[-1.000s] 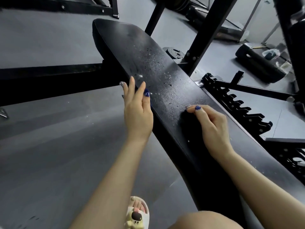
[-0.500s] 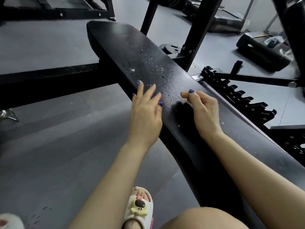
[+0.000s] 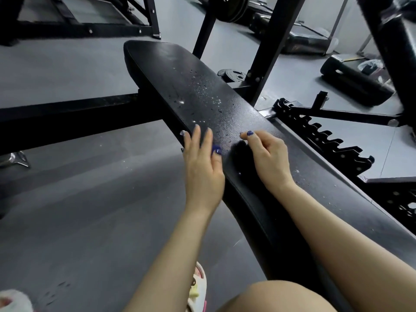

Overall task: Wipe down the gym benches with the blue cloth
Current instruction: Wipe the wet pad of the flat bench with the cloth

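Two hands are over the near half of the black bench pad [image 3: 180, 70] — the desk of this setup. Left hand [image 3: 203, 167] lies at the pad's left edge, fingers straight and slightly spread, fingertips touching or just above the surface; which of the two cannot be told. It holds nothing. Right hand [image 3: 269, 158] rests on the pad just right of the left one, fingers curled under, thumb pressed against the forefinger; whether anything is pinched inside cannot be told. A dark blurred patch [image 3: 238, 152] sits between the two hands, against the right palm — shadow or cloth, not resolvable. No blue cloth can be made out in view.

Beyond the fingertips, the pad carries scattered water droplets [image 3: 203, 91]. Farther right of the right hand runs a toothed adjustment rack [image 3: 326, 140], with black frame uprights [image 3: 272, 39] behind it. Below the left forearm, on the grey floor [image 3: 74, 210], a pale slipper [image 3: 199, 287] shows; a bare knee [image 3: 276, 296] is beside it.
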Motion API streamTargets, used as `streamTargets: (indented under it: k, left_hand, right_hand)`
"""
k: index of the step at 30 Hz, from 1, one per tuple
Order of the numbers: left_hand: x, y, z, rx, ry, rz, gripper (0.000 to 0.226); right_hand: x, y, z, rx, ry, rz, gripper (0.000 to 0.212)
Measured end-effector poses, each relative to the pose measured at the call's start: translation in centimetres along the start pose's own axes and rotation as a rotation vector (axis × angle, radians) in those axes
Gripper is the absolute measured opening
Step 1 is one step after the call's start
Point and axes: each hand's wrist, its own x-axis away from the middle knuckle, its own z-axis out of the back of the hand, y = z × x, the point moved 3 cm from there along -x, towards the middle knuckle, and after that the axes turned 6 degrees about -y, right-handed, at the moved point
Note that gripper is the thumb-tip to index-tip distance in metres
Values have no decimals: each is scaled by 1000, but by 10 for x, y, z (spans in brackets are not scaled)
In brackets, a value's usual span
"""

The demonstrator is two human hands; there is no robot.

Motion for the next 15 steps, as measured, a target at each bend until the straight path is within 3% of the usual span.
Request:
streamTargets:
  k: [3,7,15]
  left_hand:
    - [-1,0,3,158,120,78,59]
    - [23,-2,-6,231,221,192,51]
    - [-41,-34,10,273,227,227,59]
  right_hand:
    - [-3,-2,-6,160,-101,82,18]
    - [-21,-4,-9,314,-274,188,22]
    - [-61,-8,-37,370,-310,241,23]
